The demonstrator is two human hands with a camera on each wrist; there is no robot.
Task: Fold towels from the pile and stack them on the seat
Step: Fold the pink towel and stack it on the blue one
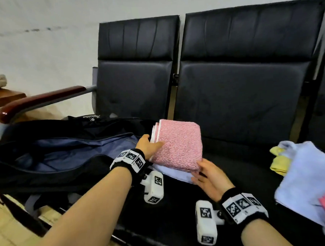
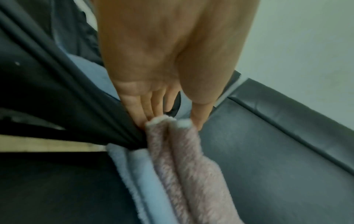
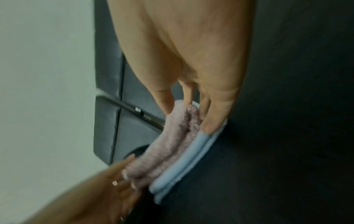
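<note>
The folded pink towel (image 1: 178, 145) is being set onto a folded pale blue towel (image 1: 176, 173) that already lies on the black seat (image 1: 241, 167), just beside an open dark bag (image 1: 61, 147) on the neighbouring seat. The left hand (image 1: 149, 145) holds the towel's layered edge, thumb on top and fingers underneath, so its grip pinches the pink towel; the right hand (image 1: 210, 178) has its thumb on the near corner and its fingers tucked beneath, though in the blurred right wrist view it is hard to say whether those fingers sit under the pink layers alone or between the two towels. The step in hand looks like placing and squaring the stack. To do it well, lower the pink towel flat, line its folded edges up with the blue one below, and slide the fingers out sideways without dragging the layers open. Keep the left edge clear of the bag's rim. The unfolded pile (image 1: 300, 174) of blue, yellow and pink towels waits at the right on the same seat.
</note>
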